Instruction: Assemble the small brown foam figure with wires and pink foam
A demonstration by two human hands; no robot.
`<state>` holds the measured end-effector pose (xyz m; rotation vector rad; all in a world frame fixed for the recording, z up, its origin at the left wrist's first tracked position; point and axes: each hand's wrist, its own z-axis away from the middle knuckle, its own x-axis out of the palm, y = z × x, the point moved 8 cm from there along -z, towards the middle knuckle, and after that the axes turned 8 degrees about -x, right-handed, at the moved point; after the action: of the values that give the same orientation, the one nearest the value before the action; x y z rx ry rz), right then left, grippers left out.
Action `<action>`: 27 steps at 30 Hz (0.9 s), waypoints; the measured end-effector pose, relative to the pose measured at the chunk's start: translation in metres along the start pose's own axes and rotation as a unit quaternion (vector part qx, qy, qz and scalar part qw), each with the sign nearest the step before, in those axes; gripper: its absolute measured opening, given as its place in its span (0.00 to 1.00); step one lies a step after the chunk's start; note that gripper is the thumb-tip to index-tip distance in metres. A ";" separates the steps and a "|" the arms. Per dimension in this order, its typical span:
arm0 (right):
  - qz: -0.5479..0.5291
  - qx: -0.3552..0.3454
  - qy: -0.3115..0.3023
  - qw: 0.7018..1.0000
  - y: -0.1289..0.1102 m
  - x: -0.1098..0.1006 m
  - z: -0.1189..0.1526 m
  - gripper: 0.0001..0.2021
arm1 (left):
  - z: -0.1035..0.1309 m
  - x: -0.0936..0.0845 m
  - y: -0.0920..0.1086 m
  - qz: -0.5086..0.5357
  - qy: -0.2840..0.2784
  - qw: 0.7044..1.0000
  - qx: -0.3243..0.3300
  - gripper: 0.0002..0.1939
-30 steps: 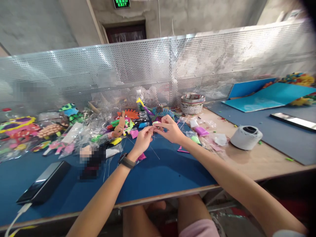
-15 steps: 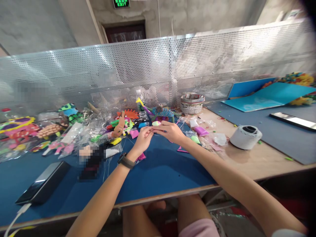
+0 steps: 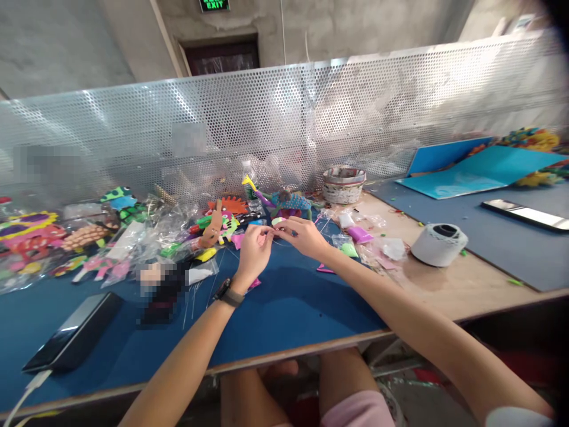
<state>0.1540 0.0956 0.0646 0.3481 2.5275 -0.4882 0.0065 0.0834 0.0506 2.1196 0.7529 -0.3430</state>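
Observation:
My left hand (image 3: 255,252) and my right hand (image 3: 304,236) meet above the blue mat, fingertips close together. Both are pinched. A small pale green and white lump (image 3: 278,221), like soft modelling clay, shows at the tips of my right fingers, partly covered by them. What my left fingers pinch is too small to make out. Just behind the hands stands a blue-dotted clay animal figure (image 3: 291,201). A pink packet (image 3: 239,240) lies beside my left hand, and a bag with green clay (image 3: 349,249) lies right of my right hand.
Clay figures and clear bags crowd the left, near a black device (image 3: 73,332) with a white cable. A paper-covered basket (image 3: 343,185), a white roll (image 3: 439,244), blue folders (image 3: 482,171) and a phone (image 3: 527,214) are on the right. A perforated metal screen (image 3: 249,124) runs behind.
My left hand has turned more upright and its fingertips have drawn slightly apart from the right ones. The pale lump is now more covered by my right fingers. The view has shifted slightly.

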 end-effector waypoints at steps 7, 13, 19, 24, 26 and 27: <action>-0.034 0.039 0.038 0.998 0.010 0.001 0.002 0.12 | 0.003 -0.001 0.017 -0.123 -0.025 0.990 0.068 0.08; -0.072 0.057 0.040 0.995 0.010 0.007 0.004 0.12 | 0.005 -0.002 0.021 -0.134 -0.022 0.987 0.086 0.05; -0.121 0.071 0.027 0.990 0.013 0.017 0.008 0.13 | 0.005 -0.002 0.023 -0.142 -0.016 0.985 0.099 0.06; -0.114 0.066 0.030 0.991 0.021 0.016 0.009 0.14 | 0.005 -0.003 0.027 -0.161 -0.022 0.978 0.131 0.06; -0.104 0.056 0.027 0.993 0.021 0.015 0.009 0.14 | 0.005 -0.003 0.028 -0.166 -0.027 0.976 0.141 0.07; -0.099 0.052 0.026 0.993 0.021 0.015 0.009 0.14 | 0.005 -0.003 0.029 -0.168 -0.029 0.975 0.145 0.07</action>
<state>0.1528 0.1132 0.0439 0.1489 2.6068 -0.6960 0.0223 0.0648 0.0668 2.2347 1.0852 -0.7320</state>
